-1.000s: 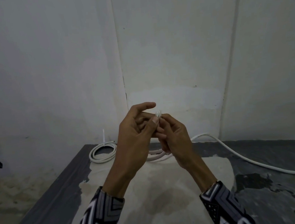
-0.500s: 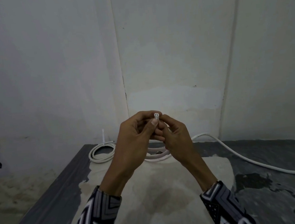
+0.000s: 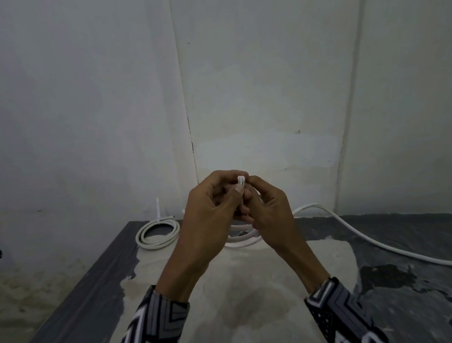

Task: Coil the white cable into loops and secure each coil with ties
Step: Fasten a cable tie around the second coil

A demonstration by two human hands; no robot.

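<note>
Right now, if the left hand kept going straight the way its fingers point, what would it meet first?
The right hand, already fingertip to fingertip with the left hand around the small white tie. Depth beyond is unclear.

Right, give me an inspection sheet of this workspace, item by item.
Surface: dark sheet with a pale, stained patch in the middle.
Job's things: finished coil lying at the back left, a tie standing up from it; a second coil partly hidden behind the hands.
Clutter: nothing seen.
Grippers: left hand and right hand raised together, pinching a small white tie between the fingertips.
Cables: loose white cable running off to the right edge.
Surroundings: bare, scuffed white walls.
</note>
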